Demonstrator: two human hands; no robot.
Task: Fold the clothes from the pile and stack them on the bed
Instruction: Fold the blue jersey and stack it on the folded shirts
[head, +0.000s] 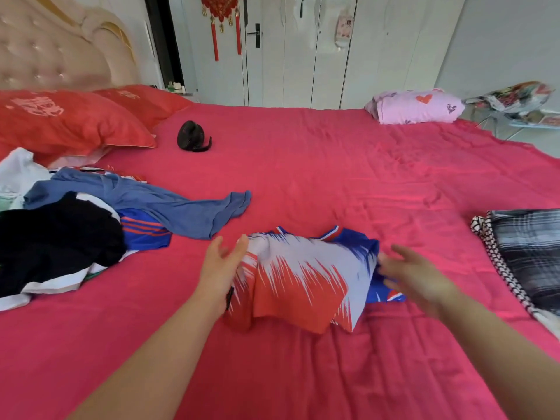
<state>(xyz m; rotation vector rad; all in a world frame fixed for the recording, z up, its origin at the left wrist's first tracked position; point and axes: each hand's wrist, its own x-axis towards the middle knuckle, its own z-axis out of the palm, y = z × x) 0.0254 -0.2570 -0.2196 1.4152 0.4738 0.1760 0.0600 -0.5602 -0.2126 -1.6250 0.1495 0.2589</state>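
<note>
**My two hands at the red, white and blue shirt**

From my head camera, the near red pillow (69, 122) has pale writing on it, but I cannot read it. The second red pillow (142, 101) behind it has a small pale mark too, too small to read. A little picture hangs on the white wardrobe doors (333, 56); its print is too blurry to read.

The bed (333, 165) has a pink-red sheet with soft wrinkles. A padded beige headboard (51, 47) stands at the far left. A red knot charm (222, 13) with tassels hangs on the white door. A small black fan (192, 137) sits on the sheet near the pillows. A folded pink blanket (415, 107) with hearts lies at the far side. A folded checked cloth (533, 253) lies at the right edge.

The pile of clothes (18, 177) is on my left. A blue shirt (181, 207) and a black top (54, 234) lie on it.

The sports shirt (303, 277) lies bunched on the sheet, between my hands. My left hand (224, 268) has straight fingers, and it touches the shirt's left side. My right hand (415, 274) is blurry, with fingers spread out. Its fingertips are at the shirt's blue edge. Neither hand grips anything.
</note>
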